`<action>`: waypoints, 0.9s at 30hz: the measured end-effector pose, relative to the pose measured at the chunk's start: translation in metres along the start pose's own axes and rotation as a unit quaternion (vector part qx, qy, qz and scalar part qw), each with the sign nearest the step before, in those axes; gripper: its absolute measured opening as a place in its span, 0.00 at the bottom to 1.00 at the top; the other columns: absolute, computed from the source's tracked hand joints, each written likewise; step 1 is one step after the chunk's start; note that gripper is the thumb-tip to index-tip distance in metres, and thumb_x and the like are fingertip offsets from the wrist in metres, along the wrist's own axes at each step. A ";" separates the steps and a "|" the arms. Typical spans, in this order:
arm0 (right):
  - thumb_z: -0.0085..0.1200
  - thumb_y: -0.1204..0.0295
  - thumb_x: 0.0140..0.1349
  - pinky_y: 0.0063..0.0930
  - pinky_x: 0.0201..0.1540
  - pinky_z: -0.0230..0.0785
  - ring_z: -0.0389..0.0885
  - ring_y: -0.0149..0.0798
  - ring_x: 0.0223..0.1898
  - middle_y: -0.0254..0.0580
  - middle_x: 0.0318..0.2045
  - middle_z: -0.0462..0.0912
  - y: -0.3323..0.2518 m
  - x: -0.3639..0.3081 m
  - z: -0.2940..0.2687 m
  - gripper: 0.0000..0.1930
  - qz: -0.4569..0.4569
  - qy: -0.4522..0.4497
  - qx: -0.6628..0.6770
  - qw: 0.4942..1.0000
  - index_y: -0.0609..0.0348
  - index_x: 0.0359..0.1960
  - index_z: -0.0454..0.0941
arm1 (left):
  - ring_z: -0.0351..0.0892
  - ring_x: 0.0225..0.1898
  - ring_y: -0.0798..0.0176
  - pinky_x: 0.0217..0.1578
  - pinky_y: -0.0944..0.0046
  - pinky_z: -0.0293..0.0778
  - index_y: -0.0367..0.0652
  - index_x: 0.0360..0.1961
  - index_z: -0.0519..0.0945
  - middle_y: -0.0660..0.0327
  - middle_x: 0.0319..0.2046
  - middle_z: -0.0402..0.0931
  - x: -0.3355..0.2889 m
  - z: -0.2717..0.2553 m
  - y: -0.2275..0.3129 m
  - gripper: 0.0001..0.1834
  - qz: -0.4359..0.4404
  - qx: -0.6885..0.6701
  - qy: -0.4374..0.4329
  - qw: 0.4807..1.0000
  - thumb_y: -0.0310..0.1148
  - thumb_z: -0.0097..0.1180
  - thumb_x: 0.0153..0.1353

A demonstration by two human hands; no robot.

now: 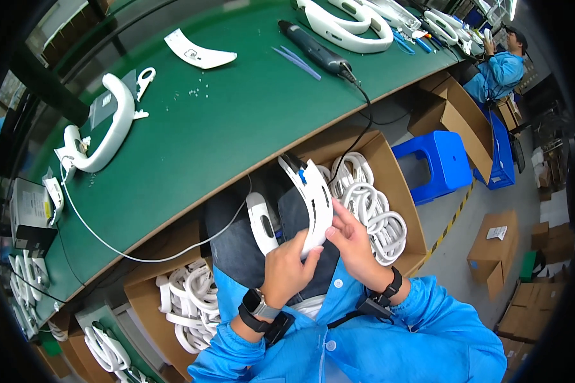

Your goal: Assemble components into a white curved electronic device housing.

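Note:
Over my lap I hold a curved white plastic housing with dark slots and a small blue part near its far end. My left hand grips its near end, thumb and fingers closed on it. From the other side my right hand pinches the same end, its thumb on the edge and the other fingers partly hidden. A second white curved housing with a dark oval opening rests on my lap, left of the held one.
The green table carries a dark electric screwdriver, purple tweezers, a white curved panel and a white U-shaped frame. Cardboard boxes of white rings flank my lap. A blue stool stands right; a co-worker sits beyond.

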State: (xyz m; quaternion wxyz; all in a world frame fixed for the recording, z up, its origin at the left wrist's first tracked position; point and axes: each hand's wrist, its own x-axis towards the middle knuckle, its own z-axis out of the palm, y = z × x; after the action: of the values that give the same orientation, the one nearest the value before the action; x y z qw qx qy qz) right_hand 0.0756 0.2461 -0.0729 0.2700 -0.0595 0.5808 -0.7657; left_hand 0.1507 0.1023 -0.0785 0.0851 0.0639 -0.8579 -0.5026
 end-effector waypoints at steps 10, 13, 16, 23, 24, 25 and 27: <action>0.48 0.76 0.70 0.35 0.64 0.66 0.75 0.39 0.59 0.47 0.59 0.76 0.014 0.004 -0.023 0.33 0.026 -0.078 -0.049 0.995 0.61 0.74 0.47 | 0.84 0.31 0.47 0.31 0.56 0.78 0.41 0.48 0.79 0.50 0.29 0.83 -0.007 0.009 -0.009 0.16 0.024 0.049 -0.021 0.998 0.34 0.61 0.60; 0.49 0.72 0.70 0.33 0.61 0.68 0.77 0.39 0.57 0.50 0.55 0.79 0.014 0.011 -0.023 0.33 0.112 -0.074 0.111 0.985 0.60 0.73 0.49 | 0.86 0.31 0.52 0.32 0.59 0.79 0.39 0.47 0.79 0.54 0.27 0.84 -0.010 0.012 -0.020 0.13 -0.082 -0.075 -0.056 0.992 0.33 0.56 0.65; 0.48 0.70 0.71 0.35 0.59 0.70 0.78 0.40 0.56 0.50 0.54 0.78 0.008 0.015 -0.020 0.28 0.178 -0.076 0.185 0.963 0.60 0.70 0.56 | 0.86 0.31 0.52 0.33 0.60 0.79 0.40 0.47 0.79 0.54 0.27 0.84 -0.011 0.013 -0.021 0.12 -0.093 -0.083 -0.076 0.989 0.33 0.56 0.65; 0.46 0.66 0.73 0.32 0.48 0.76 0.81 0.39 0.48 0.51 0.52 0.79 0.017 0.020 -0.022 0.23 0.156 -0.105 0.161 0.969 0.58 0.67 0.60 | 0.85 0.28 0.60 0.33 0.63 0.79 0.34 0.44 0.79 0.57 0.25 0.83 -0.003 0.023 -0.031 0.14 -0.135 -0.201 -0.133 0.961 0.36 0.52 0.69; 0.46 0.66 0.73 0.31 0.46 0.77 0.82 0.39 0.47 0.50 0.51 0.79 0.016 0.021 -0.024 0.23 0.157 -0.097 0.164 0.969 0.58 0.66 0.60 | 0.85 0.27 0.57 0.31 0.61 0.78 0.36 0.43 0.79 0.57 0.24 0.82 -0.001 0.026 -0.029 0.15 -0.132 -0.206 -0.123 0.962 0.38 0.54 0.68; 0.46 0.65 0.72 0.32 0.48 0.75 0.81 0.40 0.48 0.50 0.51 0.79 0.014 0.022 -0.026 0.22 0.170 -0.093 0.176 0.965 0.59 0.64 0.62 | 0.85 0.27 0.53 0.30 0.59 0.77 0.36 0.42 0.79 0.55 0.24 0.82 0.004 0.025 -0.026 0.15 -0.122 -0.188 -0.124 0.967 0.40 0.54 0.67; 0.47 0.65 0.72 0.34 0.50 0.74 0.80 0.40 0.49 0.51 0.51 0.80 0.023 0.023 -0.031 0.22 0.165 -0.078 0.180 0.967 0.59 0.63 0.62 | 0.84 0.26 0.50 0.28 0.57 0.77 0.36 0.42 0.79 0.53 0.24 0.81 0.006 0.029 -0.027 0.16 -0.102 -0.135 -0.125 0.978 0.41 0.55 0.67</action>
State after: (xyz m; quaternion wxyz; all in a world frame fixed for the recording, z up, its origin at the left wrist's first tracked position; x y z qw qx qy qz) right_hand 0.0515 0.2573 -0.1086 0.4432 0.0272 0.4120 -0.7957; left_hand 0.1392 0.1124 -0.1149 -0.0664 0.0753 -0.7749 -0.6241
